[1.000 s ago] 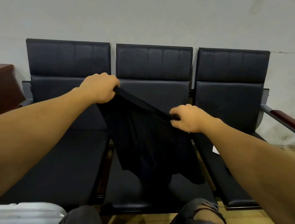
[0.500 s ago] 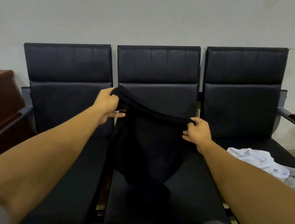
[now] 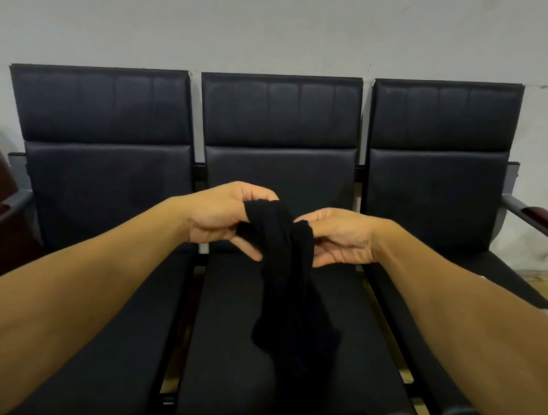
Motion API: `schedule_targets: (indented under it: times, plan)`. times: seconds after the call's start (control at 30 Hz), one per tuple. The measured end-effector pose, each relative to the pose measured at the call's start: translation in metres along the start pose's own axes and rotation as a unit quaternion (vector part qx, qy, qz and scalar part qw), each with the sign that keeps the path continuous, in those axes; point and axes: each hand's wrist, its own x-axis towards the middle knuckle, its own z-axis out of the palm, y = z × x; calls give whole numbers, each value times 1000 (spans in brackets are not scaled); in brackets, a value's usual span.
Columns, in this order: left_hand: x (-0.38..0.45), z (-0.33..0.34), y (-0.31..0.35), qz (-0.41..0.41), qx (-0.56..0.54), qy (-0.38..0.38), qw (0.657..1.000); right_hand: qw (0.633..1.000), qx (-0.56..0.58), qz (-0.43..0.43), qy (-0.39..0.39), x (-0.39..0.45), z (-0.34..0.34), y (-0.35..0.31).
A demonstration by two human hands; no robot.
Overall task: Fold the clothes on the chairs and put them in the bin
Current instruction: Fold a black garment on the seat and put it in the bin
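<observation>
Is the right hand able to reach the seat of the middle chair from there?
Probably yes. The right hand hangs above the middle chair's seat with nothing between, but it holds the black garment together with the left hand.

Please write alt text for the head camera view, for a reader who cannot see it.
Two bare hands, left hand and right hand, hold the bunched top of a black garment that hangs down over the middle seat of three black chairs standing against a grey wall.
</observation>
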Motion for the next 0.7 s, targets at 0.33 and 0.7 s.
schedule_targets:
  times: [0.33,0.7]
  plan:
    - [41,-118,17,25,235,460,856,747,-244,-42,617,-4,-118,-14]
    - [-47,-80,-51,22,414,231,880,751,-487,-59,442,-68,-70,81]
